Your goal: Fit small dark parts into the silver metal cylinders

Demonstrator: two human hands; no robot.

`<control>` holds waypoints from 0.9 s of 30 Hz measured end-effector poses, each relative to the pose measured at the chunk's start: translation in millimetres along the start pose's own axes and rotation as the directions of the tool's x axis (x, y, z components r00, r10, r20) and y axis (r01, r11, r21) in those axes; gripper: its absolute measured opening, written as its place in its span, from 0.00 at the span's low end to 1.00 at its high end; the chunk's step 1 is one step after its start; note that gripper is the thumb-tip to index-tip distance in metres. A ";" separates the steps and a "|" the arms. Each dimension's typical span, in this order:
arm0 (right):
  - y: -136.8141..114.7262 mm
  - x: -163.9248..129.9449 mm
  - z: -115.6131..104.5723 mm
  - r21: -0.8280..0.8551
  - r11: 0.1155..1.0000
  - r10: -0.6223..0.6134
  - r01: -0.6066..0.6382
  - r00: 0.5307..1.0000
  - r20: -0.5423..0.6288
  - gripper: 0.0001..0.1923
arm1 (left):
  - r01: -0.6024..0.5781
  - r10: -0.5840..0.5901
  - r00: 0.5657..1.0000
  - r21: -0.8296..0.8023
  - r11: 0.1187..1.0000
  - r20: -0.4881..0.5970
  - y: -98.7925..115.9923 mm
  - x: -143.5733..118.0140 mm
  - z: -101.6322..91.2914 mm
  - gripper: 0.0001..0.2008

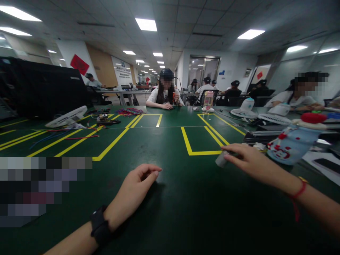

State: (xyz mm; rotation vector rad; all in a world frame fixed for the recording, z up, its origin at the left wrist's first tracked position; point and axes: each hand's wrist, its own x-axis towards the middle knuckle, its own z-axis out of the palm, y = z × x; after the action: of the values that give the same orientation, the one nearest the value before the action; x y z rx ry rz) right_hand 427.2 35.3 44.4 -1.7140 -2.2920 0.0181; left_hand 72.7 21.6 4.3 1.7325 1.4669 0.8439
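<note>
Her right hand (247, 159) closes its fingers on a small grey cylinder (221, 159) at two o'clock on the green table (170, 212). The left hand (135, 187) rests loosely curled, holding nothing. That fingertip grip looks light; the cylinder might roll toward the blue bottle (289, 143).

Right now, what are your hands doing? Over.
Left hand loosely curled on the green table, holding nothing. Right hand on a small grey cylinder. Blue bottle beside it.
</note>
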 end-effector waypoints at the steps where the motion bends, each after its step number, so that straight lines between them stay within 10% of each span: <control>1: -19.4 -2.2 4.5 0.061 0.994 -0.087 0.087 0.996 -0.016 0.22 | -0.007 0.007 1.000 0.003 1.000 0.005 -0.7 0.4 0.2 0.14; 8: -113.6 -20.6 43.4 0.406 0.860 -0.331 0.308 0.944 -0.014 0.25 | -0.143 0.140 0.989 0.052 0.988 0.055 5.1 -3.8 6.6 0.12; 12: -110.8 -24.2 65.0 0.636 0.767 -0.111 0.090 0.994 -0.007 0.38 | -0.371 0.362 0.925 0.079 0.925 0.113 31.2 -12.7 21.9 0.12; 18: -111.0 -24.7 64.9 0.696 0.713 -0.129 0.084 0.992 0.013 0.18 | -0.415 0.413 0.909 0.035 0.909 0.059 61.1 -9.7 37.8 0.09; 27: -112.0 -29.7 67.6 0.607 0.789 -0.066 0.096 0.995 -0.071 0.21 | -0.342 0.288 0.931 0.266 0.901 0.223 16.8 -7.2 39.9 0.07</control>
State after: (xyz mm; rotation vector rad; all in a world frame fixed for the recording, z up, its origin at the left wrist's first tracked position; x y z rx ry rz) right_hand 314.3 -15.5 -7.3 -1.2540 -2.0022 0.6287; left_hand 113.9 8.5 -3.3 2.2592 1.2597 0.6235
